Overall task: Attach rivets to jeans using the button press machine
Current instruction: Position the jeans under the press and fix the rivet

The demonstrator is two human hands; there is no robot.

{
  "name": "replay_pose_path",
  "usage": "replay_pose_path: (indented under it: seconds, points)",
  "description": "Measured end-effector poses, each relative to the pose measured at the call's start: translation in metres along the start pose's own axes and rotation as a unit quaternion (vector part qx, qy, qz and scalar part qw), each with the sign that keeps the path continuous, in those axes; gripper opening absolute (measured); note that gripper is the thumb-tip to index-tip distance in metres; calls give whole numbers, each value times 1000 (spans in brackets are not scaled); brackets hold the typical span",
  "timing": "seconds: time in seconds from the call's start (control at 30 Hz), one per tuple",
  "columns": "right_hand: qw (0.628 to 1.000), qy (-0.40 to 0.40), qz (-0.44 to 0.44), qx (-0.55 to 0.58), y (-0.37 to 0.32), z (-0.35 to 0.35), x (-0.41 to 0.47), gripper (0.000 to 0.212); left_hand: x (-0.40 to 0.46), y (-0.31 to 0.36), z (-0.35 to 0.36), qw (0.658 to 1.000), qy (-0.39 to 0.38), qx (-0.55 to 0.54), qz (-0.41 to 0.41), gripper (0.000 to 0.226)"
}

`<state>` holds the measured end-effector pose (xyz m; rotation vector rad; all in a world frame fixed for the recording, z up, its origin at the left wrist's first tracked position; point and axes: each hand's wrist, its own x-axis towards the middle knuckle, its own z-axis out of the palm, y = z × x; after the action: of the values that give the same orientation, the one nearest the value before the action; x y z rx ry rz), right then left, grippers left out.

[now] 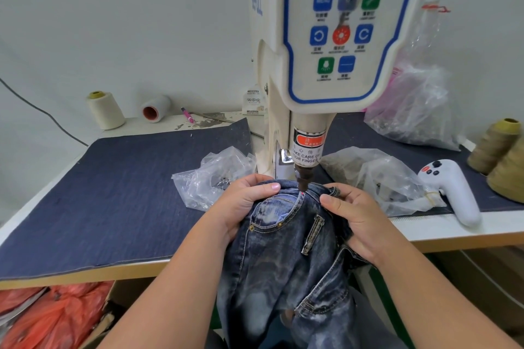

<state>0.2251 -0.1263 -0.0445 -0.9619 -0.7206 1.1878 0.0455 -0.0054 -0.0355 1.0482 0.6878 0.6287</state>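
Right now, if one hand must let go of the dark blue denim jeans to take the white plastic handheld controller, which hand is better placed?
The right hand: the white plastic handheld controller lies on its side; the left hand would have to cross the dark blue denim jeans.

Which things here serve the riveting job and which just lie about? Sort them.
In use: jeans, left hand, right hand, button press machine, its punch.

Lying about: thread cones, pink pen, white handheld controller.
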Motion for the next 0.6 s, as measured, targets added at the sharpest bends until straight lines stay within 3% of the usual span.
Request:
replay_pose_path:
  seconds: [0.6]
  points:
    - [1000,-13,-9,-12,2,-1,1,17,2,-3,-4,1000,-16,-26,8,13]
